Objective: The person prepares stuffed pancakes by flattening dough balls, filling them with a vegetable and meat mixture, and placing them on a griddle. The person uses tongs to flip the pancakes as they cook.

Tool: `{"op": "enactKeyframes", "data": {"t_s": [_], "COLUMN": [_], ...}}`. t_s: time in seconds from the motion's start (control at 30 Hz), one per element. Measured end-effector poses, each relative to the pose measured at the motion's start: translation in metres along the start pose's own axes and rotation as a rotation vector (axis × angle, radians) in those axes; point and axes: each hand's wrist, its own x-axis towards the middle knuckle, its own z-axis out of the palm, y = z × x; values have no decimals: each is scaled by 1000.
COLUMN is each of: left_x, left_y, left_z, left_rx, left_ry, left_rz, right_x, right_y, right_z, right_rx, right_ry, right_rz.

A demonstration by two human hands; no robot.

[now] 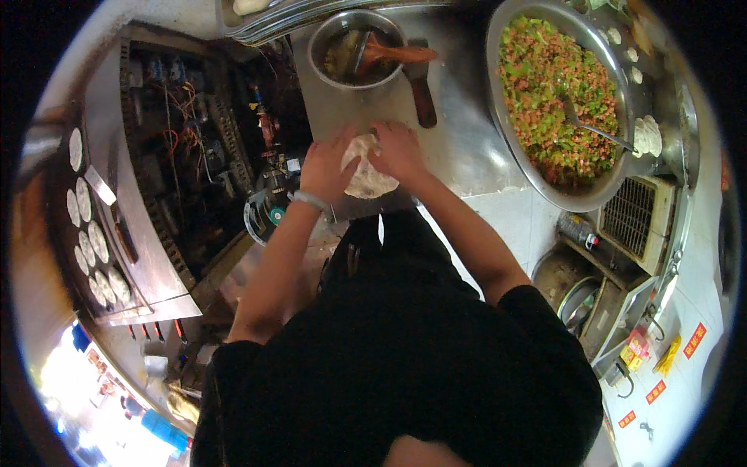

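Note:
A flat, floury round of dough lies at the near edge of the steel worktop. My left hand is on its left side, the thumb over the top. Across from it, my right hand grips the right side, thumb and fingers bent over the upper rim. Both hands partly cover the dough. Beyond them stands a steel bowl of dark, oily liquid, with a wooden-handled brush resting in it. A dark-handled tool lies beside the bowl.
A large steel basin of chopped green and reddish filling stands to the right, a spoon in it. At left, several flatbreads lie on a griddle near a spatula. Exposed wiring fills an open cabinet. Stacked trays are at the back.

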Motion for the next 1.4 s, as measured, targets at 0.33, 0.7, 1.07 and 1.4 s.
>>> {"op": "enactKeyframes", "data": {"t_s": [0.33, 0.7, 1.07, 1.4], "left_x": [2, -56, 7, -69], "left_y": [-3, 31, 6, 25], "left_z": [-18, -7, 35, 59], "left_rx": [-401, -343, 341, 152], "left_ry": [-167, -84, 176, -145], "left_rz": [-68, -42, -127, 64], "right_x": [-6, -46, 1, -97], "right_y": [39, 32, 11, 28], "right_z": [-7, -23, 25, 25], "right_rx": [397, 91, -144, -336], "right_ry": [-159, 150, 316, -38], "right_rz": [-232, -381, -366, -319]}}
